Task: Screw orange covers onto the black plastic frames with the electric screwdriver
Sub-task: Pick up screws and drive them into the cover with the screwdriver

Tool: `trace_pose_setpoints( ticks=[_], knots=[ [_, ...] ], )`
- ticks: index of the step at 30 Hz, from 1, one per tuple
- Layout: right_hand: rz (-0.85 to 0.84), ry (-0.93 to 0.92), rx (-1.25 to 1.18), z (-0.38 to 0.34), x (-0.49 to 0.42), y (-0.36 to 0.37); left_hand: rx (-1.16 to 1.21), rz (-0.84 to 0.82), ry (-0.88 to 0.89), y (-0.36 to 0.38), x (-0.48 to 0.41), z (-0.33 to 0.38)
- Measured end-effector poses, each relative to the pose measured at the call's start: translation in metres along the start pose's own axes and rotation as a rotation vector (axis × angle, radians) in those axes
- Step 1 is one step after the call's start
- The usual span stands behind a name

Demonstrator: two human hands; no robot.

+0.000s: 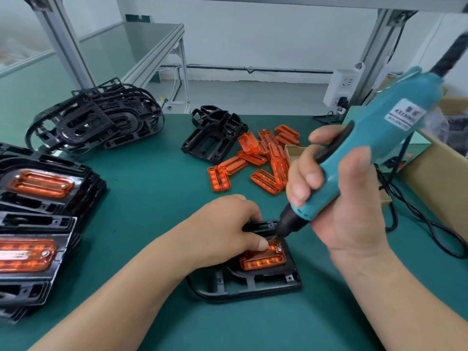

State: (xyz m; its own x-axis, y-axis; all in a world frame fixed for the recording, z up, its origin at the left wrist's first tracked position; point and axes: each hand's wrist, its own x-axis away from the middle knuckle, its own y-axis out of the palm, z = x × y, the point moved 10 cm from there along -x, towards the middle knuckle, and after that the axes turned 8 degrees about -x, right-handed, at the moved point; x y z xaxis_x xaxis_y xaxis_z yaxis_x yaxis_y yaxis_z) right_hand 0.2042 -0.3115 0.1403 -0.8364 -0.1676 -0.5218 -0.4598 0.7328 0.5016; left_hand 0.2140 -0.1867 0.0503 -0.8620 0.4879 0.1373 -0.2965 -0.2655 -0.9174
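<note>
Screwdriver (pixel 395 117) gripped in right hand (pixel 349 206); orange cover (pixel 263 260) pinched by left hand (pixel 225 224); screw (pixel 279 249) beside thumb apparently unseated, to be driven squarely.

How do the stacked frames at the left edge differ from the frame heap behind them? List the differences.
The left stacks carry orange covers with screws showing; the rear heap is bare black frames. The left stacks lie flat and layered; the rear heap is jumbled, its frames tilted and tangled together. Both are black plastic and sit on the green mat.
</note>
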Motion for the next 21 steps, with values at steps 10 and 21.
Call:
trace_pose_setpoints(
  ticks=[10, 21],
  knots=[
    [0.445, 0.045, -0.157, 0.009, 0.004, -0.08, 0.979, 0.103, -0.149, -0.016, -0.007, -0.047],
    [0.482, 0.029, -0.198, 0.014, 0.004, -0.078, 0.83, 0.126, -0.03, -0.022, -0.003, -0.027]
  ],
)
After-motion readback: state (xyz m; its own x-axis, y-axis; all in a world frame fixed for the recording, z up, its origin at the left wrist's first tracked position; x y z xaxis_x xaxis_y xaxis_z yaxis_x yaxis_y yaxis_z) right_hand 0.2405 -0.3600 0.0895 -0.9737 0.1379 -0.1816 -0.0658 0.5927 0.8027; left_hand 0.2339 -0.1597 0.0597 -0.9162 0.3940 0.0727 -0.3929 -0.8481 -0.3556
